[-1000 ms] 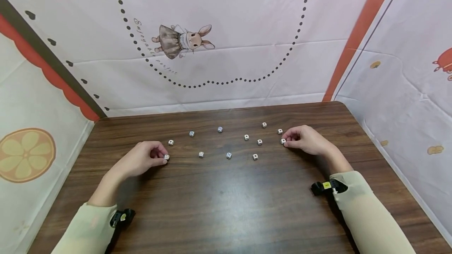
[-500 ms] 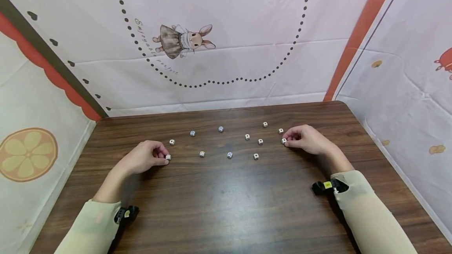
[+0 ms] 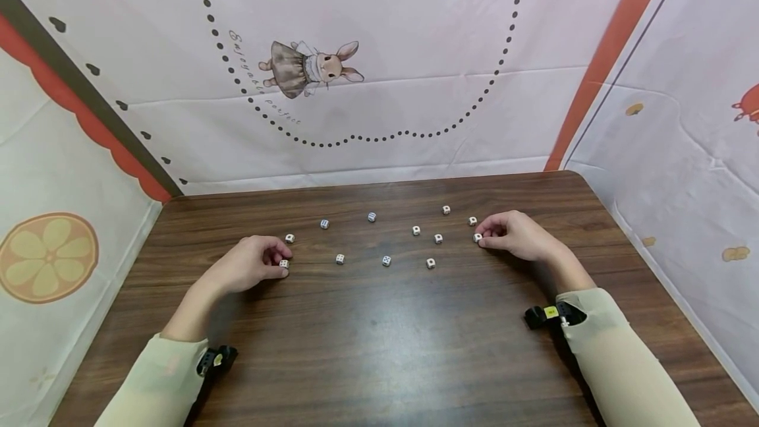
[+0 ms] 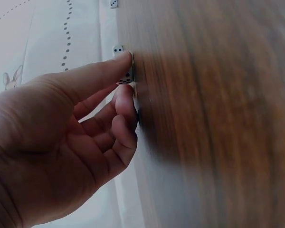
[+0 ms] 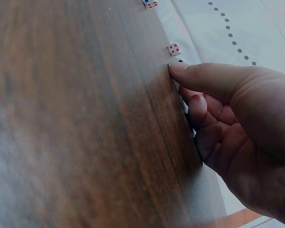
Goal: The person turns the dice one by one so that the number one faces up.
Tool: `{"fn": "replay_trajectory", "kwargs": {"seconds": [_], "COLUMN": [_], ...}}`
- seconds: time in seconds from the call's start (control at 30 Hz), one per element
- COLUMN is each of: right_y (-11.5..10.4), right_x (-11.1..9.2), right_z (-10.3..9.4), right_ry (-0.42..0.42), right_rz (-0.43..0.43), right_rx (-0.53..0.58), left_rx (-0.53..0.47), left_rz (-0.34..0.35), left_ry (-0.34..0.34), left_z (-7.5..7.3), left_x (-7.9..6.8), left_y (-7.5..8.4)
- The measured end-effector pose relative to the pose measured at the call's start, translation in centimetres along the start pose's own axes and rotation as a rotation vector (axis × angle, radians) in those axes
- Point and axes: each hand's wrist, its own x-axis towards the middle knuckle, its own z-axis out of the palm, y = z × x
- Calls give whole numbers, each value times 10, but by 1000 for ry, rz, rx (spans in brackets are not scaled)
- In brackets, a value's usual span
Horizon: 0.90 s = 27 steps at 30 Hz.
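Observation:
On the left of the brown table, my left hand point(image 3: 252, 263) pinches a white die point(image 3: 284, 264) between thumb and fingers, low over the wood. In the left wrist view the thumb covers part of this die point(image 4: 127, 78). At the right, the thumb and fingers of my right hand point(image 3: 514, 236) pinch another white die point(image 3: 477, 238). My right thumb hides most of it in the right wrist view. Just behind the held dice sit a loose die point(image 3: 290, 238) on the left and a second loose die point(image 3: 472, 221) on the right.
Several more dice lie between the hands, among them a blue-dotted die point(image 3: 387, 261), a front die point(image 3: 431, 263) and a back die point(image 3: 371, 217). The wooden table point(image 3: 367, 341) ends at a printed cloth point(image 3: 415, 104) behind. Black straps circle both wrists.
My left hand and its die have shifted slightly right. The right hand keeps its pinch in the same place; the whole view has drifted a little.

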Motion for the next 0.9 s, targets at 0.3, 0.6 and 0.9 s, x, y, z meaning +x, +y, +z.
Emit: {"fn": "replay_trajectory", "kwargs": {"seconds": [0.3, 0.6, 0.9], "right_y": [0, -1, -1], "right_x": [0, 0, 0], "right_z": [0, 0, -1], "right_ry": [-2, -2, -1], "right_rz": [-1, -4, 0], "right_rx": [-3, 2, -1], "left_rx": [29, 4, -1], "left_rz": [13, 29, 17], "left_ry": [18, 47, 49], "left_z": [2, 3, 3], "left_x": [3, 5, 7], "left_y": [2, 2, 0]}}
